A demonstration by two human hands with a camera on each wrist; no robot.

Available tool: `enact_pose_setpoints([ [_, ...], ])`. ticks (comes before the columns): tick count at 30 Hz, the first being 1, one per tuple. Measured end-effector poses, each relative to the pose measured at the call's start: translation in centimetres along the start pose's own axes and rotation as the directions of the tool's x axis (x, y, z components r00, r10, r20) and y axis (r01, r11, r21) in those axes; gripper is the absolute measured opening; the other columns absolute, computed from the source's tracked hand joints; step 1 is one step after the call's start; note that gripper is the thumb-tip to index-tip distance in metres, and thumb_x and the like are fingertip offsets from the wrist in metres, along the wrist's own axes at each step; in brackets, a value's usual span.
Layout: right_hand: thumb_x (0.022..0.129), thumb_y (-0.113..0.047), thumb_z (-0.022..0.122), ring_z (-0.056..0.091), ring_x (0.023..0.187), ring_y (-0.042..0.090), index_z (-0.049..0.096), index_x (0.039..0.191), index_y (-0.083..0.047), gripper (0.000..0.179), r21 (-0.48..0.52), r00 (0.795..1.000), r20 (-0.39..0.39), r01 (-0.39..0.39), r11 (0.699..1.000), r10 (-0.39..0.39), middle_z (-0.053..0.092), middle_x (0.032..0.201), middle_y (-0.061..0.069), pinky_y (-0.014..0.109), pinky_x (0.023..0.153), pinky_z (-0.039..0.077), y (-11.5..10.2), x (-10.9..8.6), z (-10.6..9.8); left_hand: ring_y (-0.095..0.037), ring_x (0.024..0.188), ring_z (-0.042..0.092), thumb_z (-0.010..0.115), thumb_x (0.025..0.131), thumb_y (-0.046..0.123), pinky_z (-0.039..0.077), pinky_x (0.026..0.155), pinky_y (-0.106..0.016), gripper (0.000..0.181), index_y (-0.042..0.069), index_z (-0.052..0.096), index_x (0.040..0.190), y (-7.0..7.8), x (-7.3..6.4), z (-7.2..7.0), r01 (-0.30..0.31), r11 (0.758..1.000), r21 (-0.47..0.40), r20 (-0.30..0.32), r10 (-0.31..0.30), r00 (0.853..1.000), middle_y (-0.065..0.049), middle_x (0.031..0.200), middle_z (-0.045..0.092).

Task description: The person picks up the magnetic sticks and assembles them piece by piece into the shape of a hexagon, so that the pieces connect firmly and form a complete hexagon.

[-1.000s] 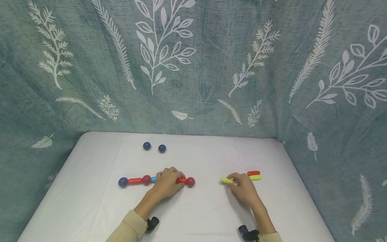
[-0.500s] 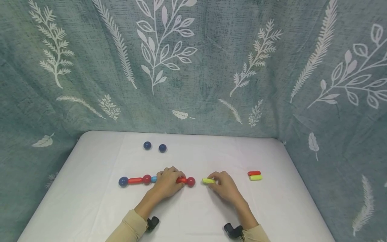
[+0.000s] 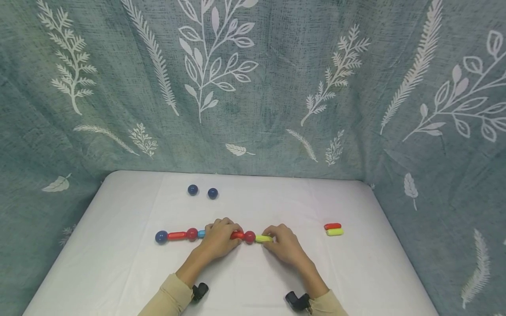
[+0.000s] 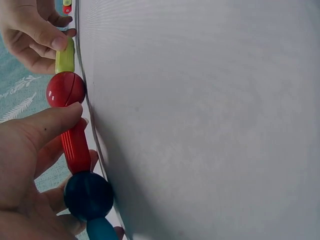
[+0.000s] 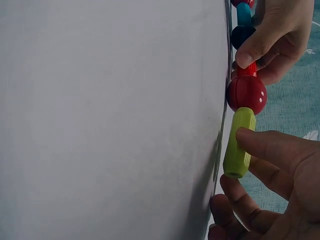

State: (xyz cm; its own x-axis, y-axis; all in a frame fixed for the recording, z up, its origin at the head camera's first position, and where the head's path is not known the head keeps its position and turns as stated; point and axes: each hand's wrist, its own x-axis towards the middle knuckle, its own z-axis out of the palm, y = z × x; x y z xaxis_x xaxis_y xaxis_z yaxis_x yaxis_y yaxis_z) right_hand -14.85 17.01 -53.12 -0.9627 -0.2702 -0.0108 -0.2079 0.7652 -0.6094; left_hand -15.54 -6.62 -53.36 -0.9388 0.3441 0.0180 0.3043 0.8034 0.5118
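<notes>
Hands of a person close on a row of toy sticks and balls. The left hand grips a red stick, thumb on one side and fingers on the other; the right hand pinches a yellow stick, whose inner end touches a red ball lying between the two hands. On the other side of the held red stick sits a dark blue ball, partly wrapped by left-hand fingers, then a light blue stick, a second red ball, another red stick and, at the left end, a blue ball. Black wrist cameras and beige sleeves show below the hands. To the right, well apart from the row, a loose red stick lies just beside a loose yellow stick. Two loose blue balls rest near the far edge of the white bench. Behind hangs a gray-green cloth printed with white leaves.
</notes>
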Motion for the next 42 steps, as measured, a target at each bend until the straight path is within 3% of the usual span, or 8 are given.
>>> enact_pose_setpoints([
  [13, 0.086, -0.015, 0.076, 0.048, 0.074, 0.015, 0.073, 0.106, -0.016, 0.02, -0.004, 1.0, 0.023, 0.008, 1.0, -0.008, 0.059, 0.094, 0.001, 0.034, 0.063, 0.042, -0.5, 1.2, -0.1, -0.026, 0.107, 0.054, 0.077, 0.089, 0.027, 0.039, 0.094, -0.059, 0.024, 0.019, 0.073, 0.111, -0.4, -0.1, -0.3, 0.012, 1.0, 0.009, -0.007, -0.012, 1.0, -0.003, 0.111, 0.062],
  [20, 0.089, -0.018, 0.076, 0.057, 0.087, 0.019, 0.072, 0.112, -0.015, 0.023, 0.004, 1.0, 0.012, 0.025, 1.0, -0.025, 0.064, 0.104, 0.006, 0.039, 0.075, 0.049, -2.3, 3.9, -1.6, -0.027, 0.106, 0.054, 0.077, 0.088, 0.027, 0.039, 0.093, -0.059, 0.024, 0.018, 0.074, 0.111, -0.4, -0.1, -0.4, 0.004, 1.0, 0.0, 0.0, -0.004, 1.0, -0.004, 0.109, 0.062],
  [24, 0.09, -0.019, 0.075, 0.059, 0.089, 0.02, 0.072, 0.112, -0.015, 0.022, 0.003, 0.999, 0.017, 0.045, 0.999, -0.045, 0.064, 0.104, 0.007, 0.039, 0.076, 0.051, -3.4, 5.8, -1.9, -0.026, 0.106, 0.054, 0.077, 0.089, 0.027, 0.039, 0.093, -0.059, 0.025, 0.018, 0.074, 0.111, -0.5, -0.1, -0.3, 0.005, 1.0, 0.006, 0.001, -0.005, 1.0, -0.004, 0.11, 0.062],
  [35, 0.091, -0.017, 0.073, 0.061, 0.093, 0.024, 0.071, 0.114, -0.011, 0.024, 0.051, 0.995, 0.05, 0.087, 0.995, -0.09, 0.065, 0.105, 0.009, 0.04, 0.079, 0.052, -5.0, 9.6, 0.4, -0.027, 0.106, 0.054, 0.078, 0.088, 0.027, 0.04, 0.091, -0.058, 0.023, 0.02, 0.074, 0.109, -0.7, -0.4, -0.6, 0.017, 1.0, 0.012, 0.005, -0.017, 1.0, -0.004, 0.109, 0.062],
  [42, 0.093, -0.023, 0.072, 0.061, 0.096, 0.024, 0.067, 0.121, -0.011, 0.03, 0.062, 0.995, 0.061, 0.069, 0.996, -0.073, 0.065, 0.107, 0.009, 0.039, 0.08, 0.052, -6.8, 12.8, 2.1, -0.027, 0.106, 0.054, 0.079, 0.087, 0.027, 0.042, 0.089, -0.055, 0.024, 0.018, 0.074, 0.11, -1.4, -1.1, -1.3, 0.049, 0.999, 0.024, -0.013, -0.049, 0.999, -0.003, 0.108, 0.062],
])
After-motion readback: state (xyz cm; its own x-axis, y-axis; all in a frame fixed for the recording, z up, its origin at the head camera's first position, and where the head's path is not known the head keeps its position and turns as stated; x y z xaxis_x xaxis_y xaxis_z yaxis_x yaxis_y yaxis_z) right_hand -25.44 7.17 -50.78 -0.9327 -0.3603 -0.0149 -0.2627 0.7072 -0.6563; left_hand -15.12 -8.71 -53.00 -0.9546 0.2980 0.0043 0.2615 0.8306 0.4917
